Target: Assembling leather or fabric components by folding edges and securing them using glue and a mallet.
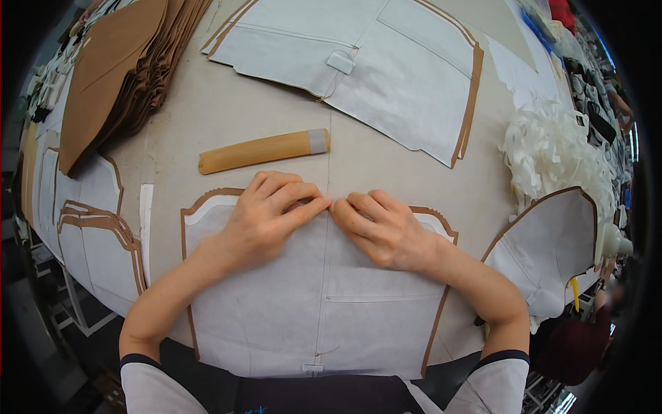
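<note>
A garment panel (pixel 269 310), white on the upturned face with brown fabric showing along its edges, lies flat in front of me. A seam runs down its middle. My left hand (pixel 269 214) and my right hand (pixel 380 228) meet at the centre of its far edge, thumbs and forefingers pinched together at the seam. The hands cover part of that edge, so the exact fold between the fingertips is hidden. Just beyond them rests a flat, yellowish bamboo strip (pixel 258 152) with grey tape around its right end.
Another white panel with brown edges (pixel 407 90) lies at the far side of the table (pixel 172 145). Brown cut pieces (pixel 110 83) are stacked far left, with more panels (pixel 103 241) below. On the right are a heap of white strips (pixel 552 152) and a curved panel (pixel 552 241).
</note>
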{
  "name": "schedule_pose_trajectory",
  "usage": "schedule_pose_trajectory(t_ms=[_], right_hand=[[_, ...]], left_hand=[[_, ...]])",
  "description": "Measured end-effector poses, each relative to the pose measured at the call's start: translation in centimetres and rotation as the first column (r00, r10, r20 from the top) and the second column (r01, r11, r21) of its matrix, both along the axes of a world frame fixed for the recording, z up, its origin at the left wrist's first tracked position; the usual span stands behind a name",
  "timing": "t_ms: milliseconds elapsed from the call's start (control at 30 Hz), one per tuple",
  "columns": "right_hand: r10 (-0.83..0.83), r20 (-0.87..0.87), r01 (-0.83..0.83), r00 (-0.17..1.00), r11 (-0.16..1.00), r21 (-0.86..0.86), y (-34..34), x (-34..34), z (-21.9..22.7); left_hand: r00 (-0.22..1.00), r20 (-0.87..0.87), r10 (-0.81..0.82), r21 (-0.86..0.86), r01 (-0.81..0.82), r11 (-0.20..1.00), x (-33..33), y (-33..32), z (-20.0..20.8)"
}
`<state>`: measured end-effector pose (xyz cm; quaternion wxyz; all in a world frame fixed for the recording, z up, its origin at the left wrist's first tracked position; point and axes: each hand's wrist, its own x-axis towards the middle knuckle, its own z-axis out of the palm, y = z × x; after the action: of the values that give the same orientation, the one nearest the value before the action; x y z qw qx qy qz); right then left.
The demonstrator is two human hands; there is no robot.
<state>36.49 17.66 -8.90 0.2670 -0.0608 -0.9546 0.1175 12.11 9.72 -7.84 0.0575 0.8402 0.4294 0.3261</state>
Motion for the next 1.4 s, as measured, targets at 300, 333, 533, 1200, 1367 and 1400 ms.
schedule_pose_trajectory(t_ms=[300,333,533,1200,1367,1400], right_hand=[[-0.251,-0.017,0.207,0.968,0.832,-0.515,-0.1,0.2,1.7],[-0.232,0.007,0.204,0.973,0.84,-0.503,-0.3,0.4,1.6],[-0.199,-0.02,0.179,0.98,0.918,-0.353,-0.8,0.9,0.6],[-0.233,-0.031,0.226,0.972,0.963,-0.144,-0.6,8.5,-0.1],[-0.286,-0.053,0.272,0.957,0.944,-0.188,-0.7,10.5,0.2],[-0.298,-0.053,0.283,0.953,0.941,-0.185,-0.7,10.8,0.2]], left_hand=[[0.984,-0.111,0.136,0.008,-0.136,0.991,2.1,-1.8,0.5],[0.981,-0.116,0.153,-0.01,-0.156,0.988,2.1,-2.0,0.7],[0.961,-0.184,0.209,-0.009,-0.214,0.977,3.3,-2.2,1.1],[0.795,-0.517,0.317,0.126,-0.295,0.947,7.1,-3.5,1.9],[0.825,-0.468,0.316,0.115,-0.297,0.948,7.5,-3.2,1.8],[0.83,-0.466,0.307,0.117,-0.286,0.951,7.9,-2.8,2.0]])
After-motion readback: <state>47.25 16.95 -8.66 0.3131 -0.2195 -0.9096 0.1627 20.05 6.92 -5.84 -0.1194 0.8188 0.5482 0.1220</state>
